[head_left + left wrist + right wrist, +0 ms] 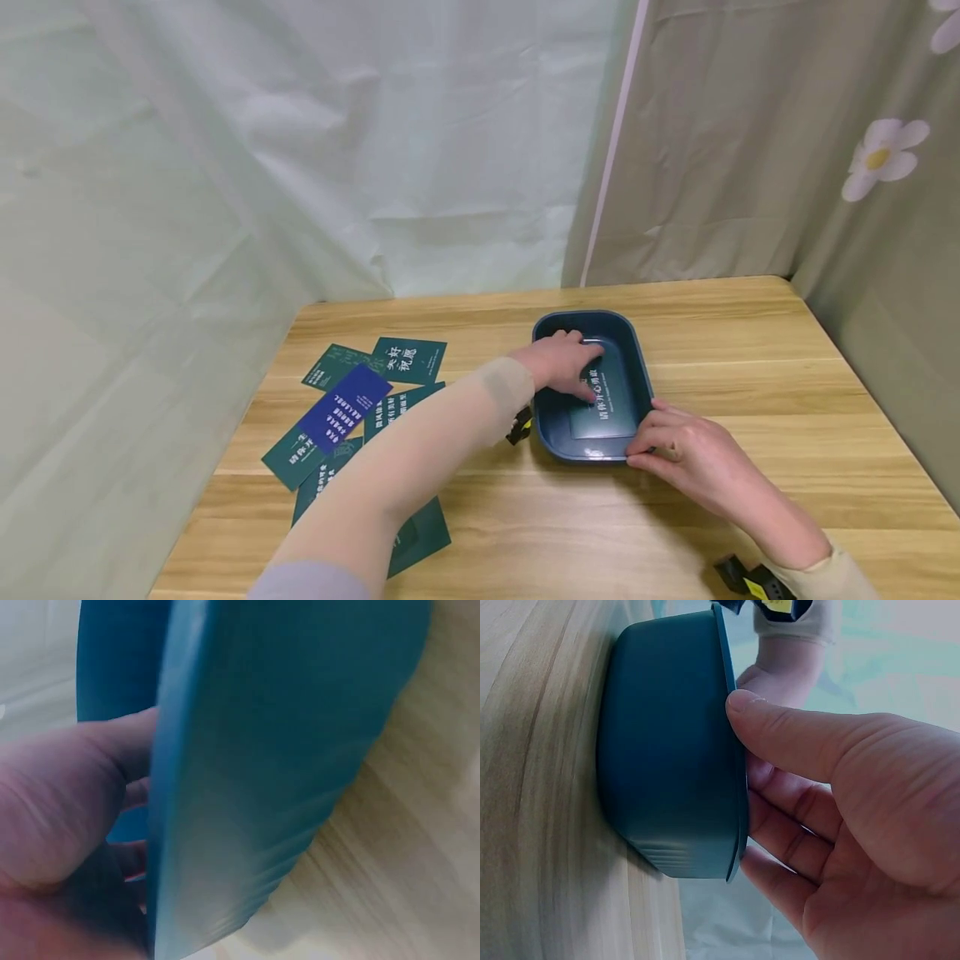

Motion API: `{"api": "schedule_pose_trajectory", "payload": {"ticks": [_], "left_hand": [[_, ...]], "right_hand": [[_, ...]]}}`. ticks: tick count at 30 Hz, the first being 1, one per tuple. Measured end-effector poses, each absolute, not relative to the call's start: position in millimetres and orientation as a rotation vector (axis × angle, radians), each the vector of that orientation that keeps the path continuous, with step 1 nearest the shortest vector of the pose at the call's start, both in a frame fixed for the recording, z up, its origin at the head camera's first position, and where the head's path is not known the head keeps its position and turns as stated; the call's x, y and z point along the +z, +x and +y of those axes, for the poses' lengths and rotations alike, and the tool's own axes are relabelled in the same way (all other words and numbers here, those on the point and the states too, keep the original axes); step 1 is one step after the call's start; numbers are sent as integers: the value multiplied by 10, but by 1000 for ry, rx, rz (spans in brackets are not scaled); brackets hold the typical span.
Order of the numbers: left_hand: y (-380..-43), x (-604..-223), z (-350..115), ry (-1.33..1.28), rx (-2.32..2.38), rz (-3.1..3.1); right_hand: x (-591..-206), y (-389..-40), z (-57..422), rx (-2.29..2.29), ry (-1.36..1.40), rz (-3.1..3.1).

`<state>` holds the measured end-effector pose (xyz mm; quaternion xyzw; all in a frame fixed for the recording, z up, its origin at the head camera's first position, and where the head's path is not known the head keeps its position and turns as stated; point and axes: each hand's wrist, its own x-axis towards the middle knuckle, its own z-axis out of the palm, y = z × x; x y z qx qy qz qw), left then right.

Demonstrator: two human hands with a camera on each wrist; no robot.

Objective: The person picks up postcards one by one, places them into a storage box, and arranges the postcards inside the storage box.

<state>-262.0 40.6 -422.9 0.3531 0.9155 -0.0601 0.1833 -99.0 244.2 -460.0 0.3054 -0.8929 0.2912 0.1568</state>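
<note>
A dark blue rectangular basin (555, 442) with rounded corners stands on the wooden table. Flat on its bottom lies a dark green card (611, 417) with white characters. My left hand (562, 364) reaches in over the basin's left side, thumb and fingers spread apart over the card. In the left wrist view, the basin wall (262, 750) hides those fingertips. At the near right corner my right hand (690, 450) pinches the rim. The right wrist view shows its thumb (780, 731) at the rim's outer edge and the other fingers reaching over to the inner side.
Left of the basin, several green cards (408, 358) lie overlapped on the table (750, 358), with a blue card (345, 408) on top. My left forearm (405, 450) crosses over some of them. A pale curtain (450, 167) hangs behind the table's far edge.
</note>
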Motion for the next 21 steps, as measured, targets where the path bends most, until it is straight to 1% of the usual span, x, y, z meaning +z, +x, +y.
{"api": "schedule_pose_trajectory", "payload": {"ticks": [13,21], "left_hand": [[-2563,-4323,403,1064,-158,2582],[-2533,-4309,412,1081,-169,2581]], "right_hand": [[-4573,-988,2433,835,859,-2584],[-4576,-987,2431,832,854,-2583]]}}
